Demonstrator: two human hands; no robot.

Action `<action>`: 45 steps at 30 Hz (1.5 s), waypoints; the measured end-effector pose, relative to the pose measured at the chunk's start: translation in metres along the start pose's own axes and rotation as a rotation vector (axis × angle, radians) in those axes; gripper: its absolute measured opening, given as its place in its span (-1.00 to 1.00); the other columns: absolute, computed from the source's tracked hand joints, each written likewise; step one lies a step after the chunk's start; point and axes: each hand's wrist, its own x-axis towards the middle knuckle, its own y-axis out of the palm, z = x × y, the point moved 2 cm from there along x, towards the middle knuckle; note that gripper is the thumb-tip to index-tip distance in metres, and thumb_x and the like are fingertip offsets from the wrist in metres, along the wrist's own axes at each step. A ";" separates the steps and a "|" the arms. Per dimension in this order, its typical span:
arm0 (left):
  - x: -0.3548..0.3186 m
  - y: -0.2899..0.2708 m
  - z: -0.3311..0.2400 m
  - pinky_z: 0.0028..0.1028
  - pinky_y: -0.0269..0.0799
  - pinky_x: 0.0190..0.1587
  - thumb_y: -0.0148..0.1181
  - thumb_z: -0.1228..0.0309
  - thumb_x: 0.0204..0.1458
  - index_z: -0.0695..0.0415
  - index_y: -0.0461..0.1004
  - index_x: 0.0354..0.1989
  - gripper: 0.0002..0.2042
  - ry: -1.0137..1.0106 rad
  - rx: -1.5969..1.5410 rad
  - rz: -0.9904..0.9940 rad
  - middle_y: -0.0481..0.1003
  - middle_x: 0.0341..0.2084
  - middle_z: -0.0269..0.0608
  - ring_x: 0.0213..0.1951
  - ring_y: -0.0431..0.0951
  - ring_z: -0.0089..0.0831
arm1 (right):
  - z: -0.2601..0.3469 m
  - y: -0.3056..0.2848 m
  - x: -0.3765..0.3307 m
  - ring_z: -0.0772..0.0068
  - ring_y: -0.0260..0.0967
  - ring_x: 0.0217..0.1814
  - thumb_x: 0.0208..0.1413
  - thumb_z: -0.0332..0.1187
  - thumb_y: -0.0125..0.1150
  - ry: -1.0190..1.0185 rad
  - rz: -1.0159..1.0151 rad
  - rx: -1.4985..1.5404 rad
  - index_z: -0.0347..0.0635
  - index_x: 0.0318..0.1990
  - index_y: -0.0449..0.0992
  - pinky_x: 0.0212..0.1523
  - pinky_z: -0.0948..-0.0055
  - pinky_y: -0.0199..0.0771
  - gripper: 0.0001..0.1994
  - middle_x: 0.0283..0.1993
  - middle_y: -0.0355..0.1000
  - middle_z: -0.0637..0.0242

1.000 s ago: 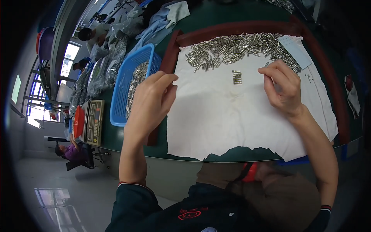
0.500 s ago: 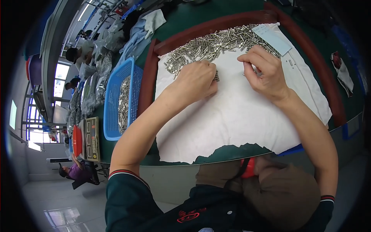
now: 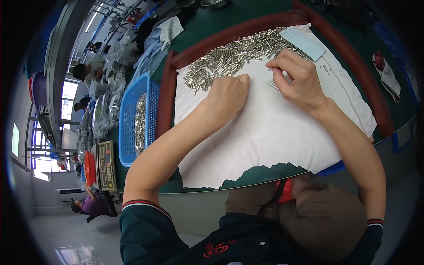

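A white cloth (image 3: 265, 132) covers the green table inside a brown wooden frame (image 3: 229, 33). A long heap of small silver metal pins (image 3: 229, 55) lies along the cloth's far edge. My left hand (image 3: 227, 95) rests knuckles-up at the near side of the heap, its fingertips curled down among the pins. My right hand (image 3: 296, 77) is a little to the right, fingers pinched together over the cloth, with a thin silver pin (image 3: 274, 87) showing just below the fingertips. What the left fingers hold is hidden.
A blue plastic basket (image 3: 132, 119) with more silver pins stands left of the frame. A pale blue card (image 3: 304, 42) lies on the cloth's far right. Bags, a flat box (image 3: 106, 165) and other seated people line the table's left side.
My left hand has moved from the basket side across to the pin heap. My right hand stays near the heap. The view has shifted closer over the cloth.
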 end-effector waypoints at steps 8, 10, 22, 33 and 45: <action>0.008 0.004 0.004 -0.34 0.48 -0.52 0.08 0.53 -0.01 0.25 0.29 -0.40 -0.90 0.048 0.018 -0.037 0.46 -0.70 -0.13 -0.57 0.58 -0.27 | -0.003 -0.001 -0.001 0.22 0.45 -0.50 -0.08 -0.60 0.16 0.021 0.018 -0.008 -0.25 -0.40 0.53 -0.47 0.34 0.46 -0.91 -0.41 0.45 0.26; 0.010 0.003 0.008 -0.32 0.48 -0.51 0.08 0.52 0.00 0.25 0.30 -0.40 -0.90 0.027 -0.018 -0.042 0.46 -0.70 -0.11 -0.56 0.58 -0.24 | -0.003 0.000 -0.001 0.21 0.45 -0.49 -0.08 -0.60 0.16 0.031 0.030 -0.005 -0.25 -0.40 0.53 -0.46 0.34 0.46 -0.91 -0.40 0.45 0.26; 0.017 0.010 0.016 -0.19 0.50 -0.44 0.05 0.48 0.07 0.32 0.37 -0.38 -0.87 -0.018 -0.129 -0.026 0.50 -0.65 -0.01 -0.52 0.59 -0.08 | -0.008 -0.004 0.002 0.21 0.47 -0.46 -0.08 -0.59 0.15 0.031 0.000 -0.044 -0.26 -0.39 0.55 -0.42 0.35 0.48 -0.91 -0.40 0.47 0.25; -0.072 -0.051 0.048 -0.01 0.35 -0.34 -0.03 0.46 0.14 0.28 0.28 -0.31 -0.88 -0.217 -0.428 0.059 0.43 -0.65 0.14 -0.46 0.50 0.11 | -0.011 -0.009 -0.001 0.29 0.48 -0.45 -0.07 -0.59 0.16 0.084 0.001 -0.046 -0.24 -0.38 0.55 -0.45 0.40 0.48 -0.90 -0.40 0.48 0.29; -0.230 -0.026 0.143 -0.08 0.36 -0.15 0.26 0.39 0.02 0.14 0.41 -0.01 -0.65 -0.736 -0.005 0.053 0.54 -0.26 -0.01 -0.16 0.53 0.02 | -0.005 -0.003 0.000 0.39 0.43 -0.52 -0.08 -0.63 0.11 0.078 0.067 0.013 -0.26 -0.39 0.55 -0.55 0.49 0.40 -0.88 -0.43 0.44 0.30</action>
